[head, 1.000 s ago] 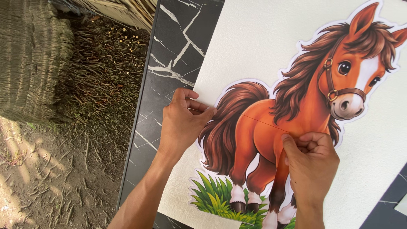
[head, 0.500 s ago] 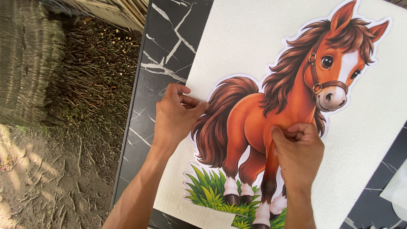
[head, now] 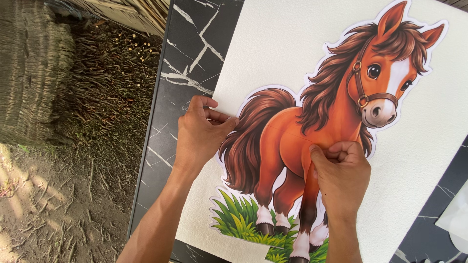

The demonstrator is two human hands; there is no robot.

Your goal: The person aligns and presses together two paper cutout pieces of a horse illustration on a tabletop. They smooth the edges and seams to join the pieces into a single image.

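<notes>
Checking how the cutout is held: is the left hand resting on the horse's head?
No, the left hand presses at the tail end of the horse cutout, far from the head at upper right.

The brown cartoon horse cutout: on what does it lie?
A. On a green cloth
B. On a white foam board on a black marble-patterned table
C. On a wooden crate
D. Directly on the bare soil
B: the brown cartoon horse cutout lies flat on the white foam board, which rests on the black marble-patterned table.

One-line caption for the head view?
Left hand and right hand press a horse cutout onto a white foam board.
</notes>
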